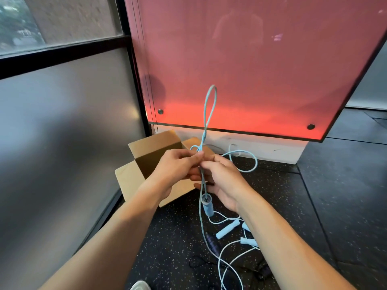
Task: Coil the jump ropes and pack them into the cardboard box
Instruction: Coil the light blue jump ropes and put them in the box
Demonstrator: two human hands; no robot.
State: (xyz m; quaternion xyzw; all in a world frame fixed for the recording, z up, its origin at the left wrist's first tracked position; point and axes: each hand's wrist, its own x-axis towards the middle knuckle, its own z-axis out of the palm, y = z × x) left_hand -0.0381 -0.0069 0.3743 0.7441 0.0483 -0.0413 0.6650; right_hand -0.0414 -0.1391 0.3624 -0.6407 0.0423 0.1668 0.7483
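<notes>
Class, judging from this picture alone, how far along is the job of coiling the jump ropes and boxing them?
Early. Done: the box stands open; no rope shows in the part visible. In hand: both hands, left and right, pinch a light blue rope looped upward, its handle dangling. Left: more ropes lie loose on the floor.

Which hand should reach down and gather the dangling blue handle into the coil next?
Probably the right hand: the blue handle hangs just below its palm, while the left hand pinches the light blue rope where the loop crosses and should keep that grip.
</notes>
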